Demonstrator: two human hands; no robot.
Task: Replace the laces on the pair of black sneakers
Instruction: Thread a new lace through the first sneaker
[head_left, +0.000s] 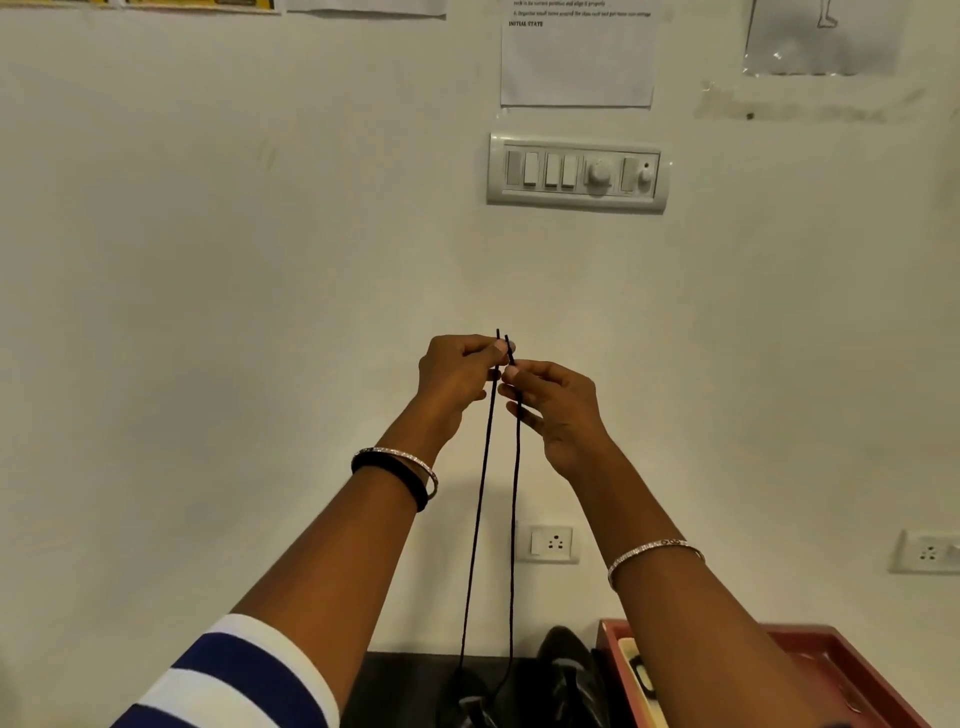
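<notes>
The left hand and right hand each pinch the light, limp black lace by its stiffer tips, strands hanging toward what seem the sneakers below.

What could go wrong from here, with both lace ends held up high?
The left hand and right hand only pinch the black lace near its tips; an end may slip. The strands hang close together and may twist. Pulling upward might shift the black sneakers beside the red tray.
</notes>
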